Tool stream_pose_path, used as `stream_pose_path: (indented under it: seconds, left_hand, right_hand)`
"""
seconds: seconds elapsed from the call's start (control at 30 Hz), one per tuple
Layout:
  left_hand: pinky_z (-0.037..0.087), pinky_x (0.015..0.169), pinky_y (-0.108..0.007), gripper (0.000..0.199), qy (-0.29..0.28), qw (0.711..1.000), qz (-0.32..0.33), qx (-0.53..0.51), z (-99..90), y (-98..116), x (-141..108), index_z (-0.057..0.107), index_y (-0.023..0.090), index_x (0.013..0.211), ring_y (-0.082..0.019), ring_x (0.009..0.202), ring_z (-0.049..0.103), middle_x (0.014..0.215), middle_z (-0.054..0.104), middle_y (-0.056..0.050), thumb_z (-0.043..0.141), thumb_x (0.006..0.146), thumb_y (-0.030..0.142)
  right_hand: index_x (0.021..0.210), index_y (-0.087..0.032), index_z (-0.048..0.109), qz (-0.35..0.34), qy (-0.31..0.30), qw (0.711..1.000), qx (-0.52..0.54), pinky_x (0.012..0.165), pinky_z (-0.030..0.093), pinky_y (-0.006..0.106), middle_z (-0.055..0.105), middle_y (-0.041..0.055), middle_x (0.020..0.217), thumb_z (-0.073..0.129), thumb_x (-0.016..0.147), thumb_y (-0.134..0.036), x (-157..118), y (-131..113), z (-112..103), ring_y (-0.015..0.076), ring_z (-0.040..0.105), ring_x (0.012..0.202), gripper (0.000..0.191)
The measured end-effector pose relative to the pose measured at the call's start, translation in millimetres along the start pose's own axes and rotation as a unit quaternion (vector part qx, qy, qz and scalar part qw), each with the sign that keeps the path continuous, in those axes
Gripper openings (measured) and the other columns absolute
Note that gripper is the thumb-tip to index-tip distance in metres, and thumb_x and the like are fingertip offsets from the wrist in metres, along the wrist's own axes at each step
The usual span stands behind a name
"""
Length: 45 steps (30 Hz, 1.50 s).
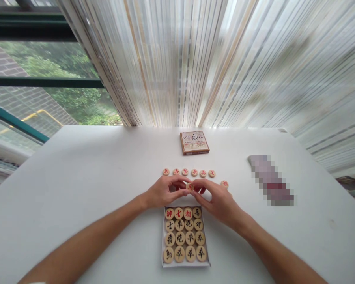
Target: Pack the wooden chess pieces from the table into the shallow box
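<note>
A round wooden chess piece with a red character is pinched between both hands, just beyond the open box. My left hand holds it from the left with thumb and fingers. On its other side, my right hand grips it with the fingertips. The shallow white box below the hands carries four rows of pieces, mostly black characters, with three red ones in the far row. Behind the hands lies a row of red pieces, and another red piece rests beside my right hand.
A closed box lid with Chinese characters lies farther back on the white table. To the right is a pixelated long object. A striped string curtain and a window stand behind the table.
</note>
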State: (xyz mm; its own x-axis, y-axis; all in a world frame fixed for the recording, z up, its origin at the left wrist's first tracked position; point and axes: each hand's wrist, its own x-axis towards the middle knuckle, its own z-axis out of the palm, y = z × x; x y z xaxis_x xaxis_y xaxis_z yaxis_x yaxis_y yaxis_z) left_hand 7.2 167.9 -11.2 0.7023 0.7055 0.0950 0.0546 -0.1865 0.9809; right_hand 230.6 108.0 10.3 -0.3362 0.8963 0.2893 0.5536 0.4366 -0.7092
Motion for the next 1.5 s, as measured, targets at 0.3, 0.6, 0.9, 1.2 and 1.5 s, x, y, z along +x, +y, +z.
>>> stream_pose_path:
  seconds: [0.3, 0.6, 0.9, 1.2, 1.5]
  left_hand:
    - [0.06, 0.087, -0.032, 0.037, -0.001, 1.0, -0.001, -0.02, 1.3, 0, 0, 0.062, 0.012, 0.124, -0.022, 0.095, 0.075, 0.101, 0.077, -0.012, 0.069, 0.092, 0.029]
    - [0.06, 0.09, -0.034, 0.033, -0.003, 0.999, 0.007, -0.033, 1.3, -1, 0, 0.061, 0.013, 0.119, -0.021, 0.098, 0.074, 0.105, 0.076, -0.012, 0.071, 0.091, 0.027]
    - [0.06, 0.084, -0.033, 0.035, 0.002, 1.0, 0.009, -0.027, 1.0, -4, 0, 0.061, 0.013, 0.119, -0.02, 0.092, 0.074, 0.101, 0.076, -0.012, 0.072, 0.091, 0.03]
    - [0.06, 0.082, -0.032, 0.036, 0.006, 1.0, 0.015, -0.024, 0.0, -2, 0, 0.061, 0.013, 0.119, -0.019, 0.09, 0.074, 0.1, 0.075, -0.011, 0.073, 0.09, 0.03]
    - [0.06, 0.085, -0.033, 0.036, 0.012, 1.0, 0.019, -0.013, -1.0, -2, 0, 0.063, 0.013, 0.118, -0.019, 0.09, 0.073, 0.098, 0.074, -0.01, 0.073, 0.089, 0.032]
  right_hand:
    - [0.112, -0.026, 0.062, -0.008, 0.0, 1.0, 0.004, 0.078, 0.054, 0.028, 0.073, 0.0013, 0.096, 0.06, 0.098, -0.026, 0, 1, -1, 0.0162, 0.069, 0.085, 0.013]
    - [0.109, -0.026, 0.064, 0.041, -0.002, 0.998, 0.045, 0.075, 0.057, 0.028, 0.075, 0.0013, 0.092, 0.056, 0.099, -0.026, 2, -7, -4, 0.017, 0.072, 0.082, 0.012]
    - [0.108, -0.025, 0.065, 0.074, 0.003, 0.991, 0.108, 0.077, 0.059, 0.029, 0.075, 0.0022, 0.096, 0.057, 0.099, -0.028, 2, -7, -1, 0.0182, 0.073, 0.089, 0.012]
    - [0.106, -0.023, 0.066, 0.098, 0.009, 0.98, 0.172, 0.083, 0.062, 0.036, 0.075, 0.0053, 0.099, 0.06, 0.098, -0.034, 4, -8, 3, 0.0206, 0.074, 0.093, 0.016]
    - [0.108, -0.024, 0.066, 0.091, 0.011, 0.983, 0.16, 0.084, 0.062, 0.036, 0.073, 0.0046, 0.101, 0.062, 0.096, -0.033, 3, -9, 3, 0.02, 0.073, 0.092, 0.016]
